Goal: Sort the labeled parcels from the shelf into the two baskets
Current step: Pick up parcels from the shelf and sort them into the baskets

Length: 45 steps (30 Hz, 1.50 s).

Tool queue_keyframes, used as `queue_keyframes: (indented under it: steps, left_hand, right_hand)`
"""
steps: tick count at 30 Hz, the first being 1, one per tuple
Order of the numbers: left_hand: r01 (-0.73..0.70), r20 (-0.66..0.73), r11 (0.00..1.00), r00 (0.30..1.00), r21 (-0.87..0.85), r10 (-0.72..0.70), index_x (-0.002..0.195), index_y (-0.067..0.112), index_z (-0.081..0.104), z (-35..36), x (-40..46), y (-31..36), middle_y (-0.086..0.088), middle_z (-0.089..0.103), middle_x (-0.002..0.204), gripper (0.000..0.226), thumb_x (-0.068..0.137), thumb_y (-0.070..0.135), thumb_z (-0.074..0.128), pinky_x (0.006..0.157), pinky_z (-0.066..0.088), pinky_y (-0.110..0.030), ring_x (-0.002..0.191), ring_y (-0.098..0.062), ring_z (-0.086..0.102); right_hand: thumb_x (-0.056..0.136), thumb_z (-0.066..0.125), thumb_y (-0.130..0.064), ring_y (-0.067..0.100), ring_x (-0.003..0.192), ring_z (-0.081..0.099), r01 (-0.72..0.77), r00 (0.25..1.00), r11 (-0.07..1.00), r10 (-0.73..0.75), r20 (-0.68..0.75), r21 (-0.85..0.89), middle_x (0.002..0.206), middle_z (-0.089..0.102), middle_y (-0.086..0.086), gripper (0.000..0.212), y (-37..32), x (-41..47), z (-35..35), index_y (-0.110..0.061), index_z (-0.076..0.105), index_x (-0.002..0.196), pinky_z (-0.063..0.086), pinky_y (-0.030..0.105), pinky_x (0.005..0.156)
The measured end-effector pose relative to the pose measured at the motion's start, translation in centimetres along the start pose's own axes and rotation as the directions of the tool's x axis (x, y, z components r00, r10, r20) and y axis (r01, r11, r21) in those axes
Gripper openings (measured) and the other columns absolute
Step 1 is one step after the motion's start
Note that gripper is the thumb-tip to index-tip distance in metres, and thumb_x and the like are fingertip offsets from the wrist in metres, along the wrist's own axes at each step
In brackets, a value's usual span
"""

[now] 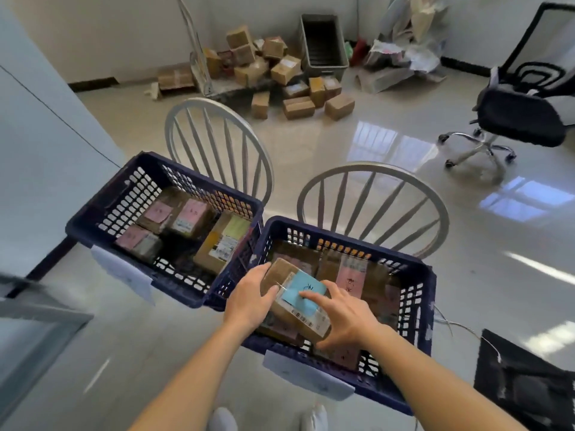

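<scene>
Head view, blue-labelled parcel (295, 301), handwriting illegible

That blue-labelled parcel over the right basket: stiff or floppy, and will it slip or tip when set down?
The blue-labelled parcel looks like a stiff cardboard box: its edges stay straight between the left hand and right hand. Glossy tape may make it slightly slippery. Set on the uneven parcels in the right basket, it may settle tilted.

A bare office or parcel-sorting room. Cardboard boxes (280, 76) lie heaped on the glossy tiled floor beside a grey crate (323, 45). An office chair (522, 101) stands right of the crate.
</scene>
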<state>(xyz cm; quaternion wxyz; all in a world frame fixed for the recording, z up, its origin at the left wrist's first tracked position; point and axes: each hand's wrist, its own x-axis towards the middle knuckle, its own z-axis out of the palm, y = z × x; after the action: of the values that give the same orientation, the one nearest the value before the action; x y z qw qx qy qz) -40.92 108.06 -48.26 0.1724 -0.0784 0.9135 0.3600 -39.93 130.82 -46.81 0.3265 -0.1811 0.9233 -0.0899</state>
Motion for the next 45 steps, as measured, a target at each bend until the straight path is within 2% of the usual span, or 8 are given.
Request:
queue_keyframes:
  steps: [7, 15, 26, 32, 35, 39, 42, 45]
  left_hand:
    - [0.031, -0.011, 0.994, 0.999, 0.100, -0.030, 0.151, 0.033, 0.040, 2.9, 1.0, -3.5, 0.015, 0.041, 0.154, 0.057, 0.098, 0.039, 0.060, 0.106, 0.043, -0.034, 0.137, -0.011, 0.044]
    - [0.009, -0.024, 0.986, 1.000, 0.166, -0.005, 0.150, 0.031, 0.041, 5.2, 2.6, -6.2, 0.014, 0.042, 0.154, 0.056, 0.098, 0.037, 0.060, 0.109, 0.041, -0.033, 0.138, -0.011, 0.044]
    - [-0.078, 0.159, 0.933, 0.987, 0.352, 0.022, 0.157, 0.036, 0.024, 8.1, 2.4, -8.9, 0.017, 0.021, 0.163, 0.071, 0.097, 0.044, 0.060, 0.113, 0.039, -0.036, 0.149, -0.008, 0.024]
    - [-0.101, 0.276, 0.880, 0.960, 0.464, -0.035, 0.159, 0.032, 0.016, 9.8, 2.9, -10.6, 0.011, 0.008, 0.167, 0.083, 0.094, 0.044, 0.065, 0.119, 0.030, -0.044, 0.154, -0.016, 0.009]
    - [-0.097, 0.275, 0.877, 0.960, 0.470, -0.041, 0.160, 0.032, 0.015, 10.3, 3.1, -10.9, 0.011, 0.002, 0.167, 0.087, 0.092, 0.038, 0.069, 0.116, 0.035, -0.046, 0.154, -0.016, 0.004]
    - [-0.082, 0.260, 0.882, 0.965, 0.465, -0.048, 0.159, 0.032, 0.017, 10.1, 3.1, -11.0, 0.012, 0.002, 0.167, 0.088, 0.090, 0.036, 0.072, 0.113, 0.039, -0.047, 0.154, -0.015, 0.004]
    - [-0.081, 0.241, 0.876, 0.970, 0.476, -0.041, 0.159, 0.033, 0.017, 10.1, 3.1, -11.0, 0.012, 0.003, 0.167, 0.089, 0.089, 0.033, 0.073, 0.109, 0.045, -0.046, 0.154, -0.016, 0.006]
    - [-0.119, 0.235, 0.845, 0.972, 0.521, -0.009, 0.158, 0.035, 0.016, 10.1, 3.4, -10.8, 0.010, 0.004, 0.167, 0.090, 0.089, 0.029, 0.073, 0.103, 0.051, -0.043, 0.153, -0.019, 0.009]
  right_hand:
    - [0.074, 0.078, -0.059, 0.030, 0.138, 0.035, 0.108, 0.989, 0.994, -0.108, 0.096, 0.007, 0.163, 0.010, 0.001, 0.104, 2.3, 3.6, 5.2, -0.060, 0.007, 0.150, 0.049, 0.037, 0.097]
    - [0.075, 0.079, -0.053, 0.033, 0.148, 0.023, 0.167, 0.976, 0.986, -0.162, 0.144, -0.024, 0.167, 0.005, 0.001, 0.104, 3.6, 6.6, 8.7, -0.060, 0.009, 0.151, 0.039, 0.044, 0.111]
    - [0.076, 0.079, -0.054, 0.029, 0.157, 0.006, 0.224, 0.974, 0.970, -0.219, 0.056, -0.097, 0.170, -0.013, 0.003, 0.108, 3.5, 10.2, 13.0, -0.054, 0.007, 0.156, 0.014, 0.045, 0.127]
    - [0.080, 0.077, -0.054, 0.027, 0.158, -0.004, 0.251, 0.967, 0.959, -0.255, -0.015, -0.132, 0.169, -0.022, 0.003, 0.106, 3.9, 10.8, 14.7, -0.053, 0.005, 0.158, 0.008, 0.047, 0.128]
    - [0.084, 0.072, -0.057, 0.025, 0.158, -0.008, 0.242, 0.968, 0.963, -0.249, -0.040, -0.121, 0.168, -0.025, 0.004, 0.103, 4.2, 10.5, 14.8, -0.051, 0.003, 0.159, 0.002, 0.047, 0.128]
    - [0.083, 0.070, -0.065, 0.021, 0.158, 0.000, 0.163, 0.982, 0.986, -0.160, -0.096, 0.021, 0.169, -0.022, -0.005, 0.101, 5.6, 8.9, 14.9, -0.050, 0.006, 0.159, 0.016, 0.044, 0.125]
    - [0.084, 0.071, -0.062, 0.019, 0.155, 0.020, 0.093, 0.990, 0.988, -0.079, -0.118, 0.121, 0.170, -0.011, -0.011, 0.100, 6.8, 7.3, 15.1, -0.053, 0.004, 0.158, 0.047, 0.041, 0.109]
    - [0.086, 0.074, -0.052, 0.024, 0.143, 0.044, 0.027, 0.997, 0.979, -0.010, -0.082, 0.200, 0.170, 0.006, -0.009, 0.098, 7.0, 6.9, 15.5, -0.054, 0.006, 0.156, 0.053, 0.042, 0.102]
